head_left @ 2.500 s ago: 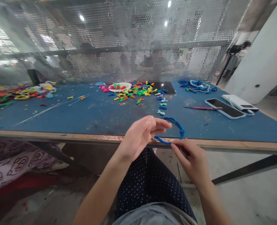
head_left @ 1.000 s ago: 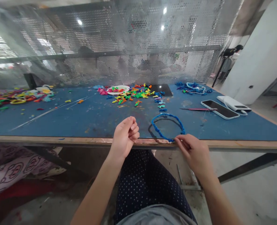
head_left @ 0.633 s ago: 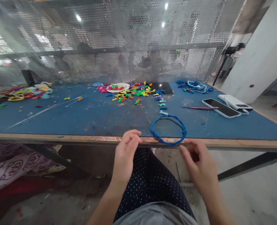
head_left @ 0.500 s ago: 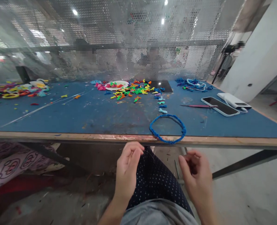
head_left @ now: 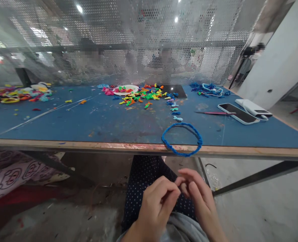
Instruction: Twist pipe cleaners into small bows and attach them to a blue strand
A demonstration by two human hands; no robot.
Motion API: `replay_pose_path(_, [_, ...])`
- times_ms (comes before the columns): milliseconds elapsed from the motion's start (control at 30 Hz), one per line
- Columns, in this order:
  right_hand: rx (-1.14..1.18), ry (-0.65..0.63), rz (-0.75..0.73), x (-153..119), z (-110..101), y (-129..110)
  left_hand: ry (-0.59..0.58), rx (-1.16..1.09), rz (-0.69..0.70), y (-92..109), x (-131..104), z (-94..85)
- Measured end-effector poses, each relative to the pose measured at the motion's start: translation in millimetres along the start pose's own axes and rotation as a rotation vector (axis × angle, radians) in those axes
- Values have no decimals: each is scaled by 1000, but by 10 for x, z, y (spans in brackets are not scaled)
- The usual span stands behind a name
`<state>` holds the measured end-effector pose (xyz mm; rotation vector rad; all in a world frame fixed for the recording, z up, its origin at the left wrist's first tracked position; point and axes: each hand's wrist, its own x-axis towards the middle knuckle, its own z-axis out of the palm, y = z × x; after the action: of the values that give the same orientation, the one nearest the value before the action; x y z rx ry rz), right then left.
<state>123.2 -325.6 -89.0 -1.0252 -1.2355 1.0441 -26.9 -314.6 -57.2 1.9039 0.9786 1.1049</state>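
Observation:
My left hand point(head_left: 157, 203) is above my lap, below the table's front edge, with thumb and index finger pinched together. Whatever lies in that pinch, if anything, is too fine to make out. Close beside it on the right, my right hand point(head_left: 198, 198) has its fingers loosely curled and the thumb apart, its fingertips near the left ones. No object shows in the right hand. On the table ahead lies a blue fuzzy ring point(head_left: 200, 141), its near side over the wooden edge. Behind the ring runs a row of small knotted pieces point(head_left: 177, 118), light blue, blue and green.
Colourful knotted pieces point(head_left: 131, 102) lie around a white plate point(head_left: 135, 88), beside a dark flat panel point(head_left: 179, 91). To the right are tweezers point(head_left: 214, 113), a phone point(head_left: 239, 114) and a white power bank point(head_left: 254, 108). A perforated screen point(head_left: 128, 40) stands behind the table.
Both hands have come together and lower, the left moving right and the right moving slightly left. A fine thread seen near the left fingertips earlier no longer shows there. The ring stays on the table.

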Motion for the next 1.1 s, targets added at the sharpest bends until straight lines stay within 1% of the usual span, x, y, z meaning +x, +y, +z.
replay_pose_path(67, [-57, -22, -92, -14, -17, -3, 47, 4, -63, 27, 18, -31])
replay_pose_path(133, [-149, -36, -151, -15, -20, -12, 73, 14, -106, 54, 41, -56])
replay_pose_path(200, [-215, -25, -193, -6, -10, -27, 73, 28, -129, 72, 65, -66])
replay_pose_path(267, [-227, -8, -226, 6, 3, -44, 36, 43, -154, 77, 86, -65])
replay_pose_path(367, [-194, 4, -231, 18, 8, -66, -7, 41, -185, 66, 115, -65])
replay_pose_path(500, [-204, 54, -184, 33, 3, -74, 94, -31, -184, 92, 208, -110])
replay_pose_path(533, [-209, 62, -182, 39, 4, -72, 97, -27, -177, 115, 252, -124])
replay_pose_path(600, [-215, 66, -194, 49, 8, -60, 42, 18, -171, 169, 367, -142])
replay_pose_path(667, [-233, 64, -224, 58, 9, -40, -57, 45, -198, 206, 501, -134])
replay_pose_path(767, [-292, 62, -290, 72, -10, -7, -213, -39, -280, 180, 686, -78])
replay_pose_path(833, [-349, 57, -333, 90, -42, 4, -280, -117, -321, 122, 773, -30])
replay_pose_path(900, [-406, 35, -373, 119, -86, -6, -303, -169, -337, 70, 825, 19])
replay_pose_path(1000, [-473, -60, -429, 172, -154, -53, -293, -233, -344, 33, 859, 109])
replay_pose_path(1100, [-471, -132, -442, 203, -187, -85, -205, -367, -384, 9, 868, 228])
